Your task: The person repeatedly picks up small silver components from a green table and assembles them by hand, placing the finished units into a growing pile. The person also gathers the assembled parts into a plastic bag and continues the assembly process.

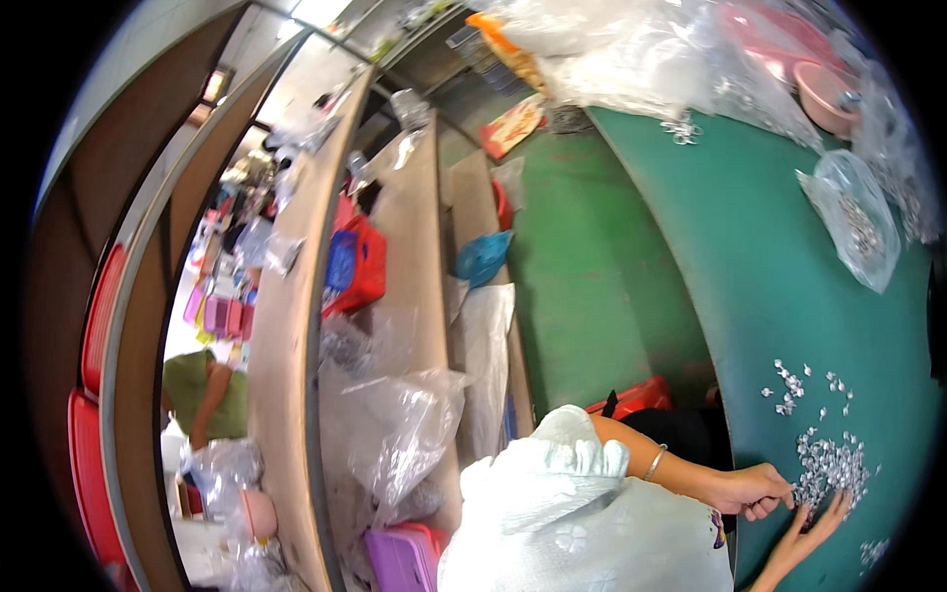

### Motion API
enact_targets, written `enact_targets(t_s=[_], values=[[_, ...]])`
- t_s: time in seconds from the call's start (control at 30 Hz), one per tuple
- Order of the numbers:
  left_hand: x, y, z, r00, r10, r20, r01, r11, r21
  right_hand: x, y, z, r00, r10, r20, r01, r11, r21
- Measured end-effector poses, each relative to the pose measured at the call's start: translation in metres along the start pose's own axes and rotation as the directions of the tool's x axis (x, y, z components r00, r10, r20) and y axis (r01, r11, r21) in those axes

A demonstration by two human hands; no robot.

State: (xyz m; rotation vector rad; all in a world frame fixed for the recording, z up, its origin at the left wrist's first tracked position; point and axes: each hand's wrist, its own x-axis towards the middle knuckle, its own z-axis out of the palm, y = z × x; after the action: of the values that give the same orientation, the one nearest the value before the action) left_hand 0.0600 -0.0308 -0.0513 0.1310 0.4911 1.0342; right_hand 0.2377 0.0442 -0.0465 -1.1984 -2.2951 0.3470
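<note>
A loose heap of small silvery metal pieces (831, 466) lies on the green table near its lower right part. At the heap's near-left edge, my left hand (758, 490) has its fingers curled and thumb and forefinger pinched together. Whatever sits in that pinch is too small to make out. Just below it, my right hand (817, 528) rests with fingers stretched and spread at the heap's lower edge, touching the pieces. A few scattered silvery pieces (786, 387) lie a little beyond the heap.
The green tabletop (730, 237) curves up to large clear plastic bags (631, 69). A bag of silvery parts (856, 222) and a pink bowl (827, 97) are at its far right. Wooden shelves (400, 266) hold a red basket (365, 261). Another person (209, 395) is beyond the shelves.
</note>
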Motion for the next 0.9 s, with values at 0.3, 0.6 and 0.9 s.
enact_targets(t_s=[0.3, 0.6, 0.9], values=[[0.009, -0.002, 0.020, 0.985, 0.111, -0.132, -0.104, 0.993, 0.059, 0.003, 0.007, -0.002, 0.989, -0.095, 0.111, 0.094, 0.995, 0.011], [0.010, -0.008, 0.025, 0.965, 0.152, -0.212, -0.144, 0.988, 0.055, -0.004, -0.006, -0.005, 0.996, -0.082, 0.040, 0.081, 0.997, 0.018], [-0.003, -0.006, 0.032, 0.940, 0.264, -0.217, -0.268, 0.963, 0.011, 0.003, -0.003, -0.007, 0.952, -0.206, -0.228, 0.216, 0.976, 0.016]])
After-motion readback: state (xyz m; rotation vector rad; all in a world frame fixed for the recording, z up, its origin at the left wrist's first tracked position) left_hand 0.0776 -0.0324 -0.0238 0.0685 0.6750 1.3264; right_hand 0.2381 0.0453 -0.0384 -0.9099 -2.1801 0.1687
